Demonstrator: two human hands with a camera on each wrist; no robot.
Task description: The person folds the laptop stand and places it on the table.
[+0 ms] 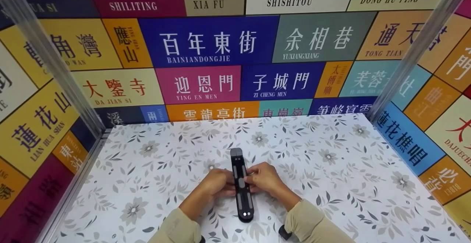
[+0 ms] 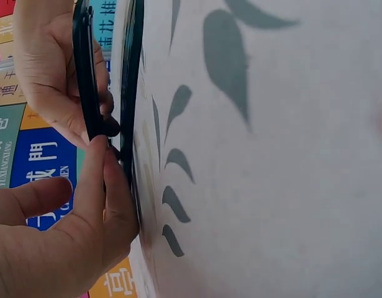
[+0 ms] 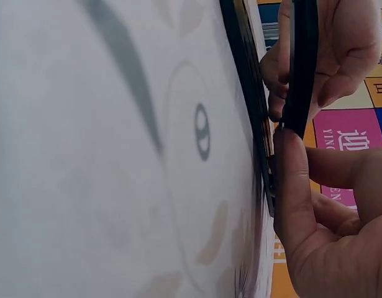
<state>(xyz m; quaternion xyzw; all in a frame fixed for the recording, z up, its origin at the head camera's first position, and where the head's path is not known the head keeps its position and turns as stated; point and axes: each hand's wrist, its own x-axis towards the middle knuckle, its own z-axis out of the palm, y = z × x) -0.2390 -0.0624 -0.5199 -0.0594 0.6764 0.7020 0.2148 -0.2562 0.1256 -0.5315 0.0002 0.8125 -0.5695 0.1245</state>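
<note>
A slim black folding stand [image 1: 241,199], apparently a folded laptop stand, lies lengthwise before me, with grey strips on top and a grey far end. My left hand [image 1: 218,182] holds its left edge near the middle. From the other side my right hand [image 1: 265,178] grips it, thumb on the upper face. In the left wrist view, the stand's upper bar [image 2: 86,68] is parted from its lower bar [image 2: 132,74], and fingertips of my left hand [image 2: 85,233] reach the gap. The right wrist view has fingers of my right hand [image 3: 302,230] against the upper bar [image 3: 300,68].
Beneath the stand is a white tabletop [image 1: 147,184] printed with grey leaves and flowers. Colourful panels [image 1: 206,40] with printed signs rise behind it and at both sides. Transparent corner strips [image 1: 415,48] stand at the back corners.
</note>
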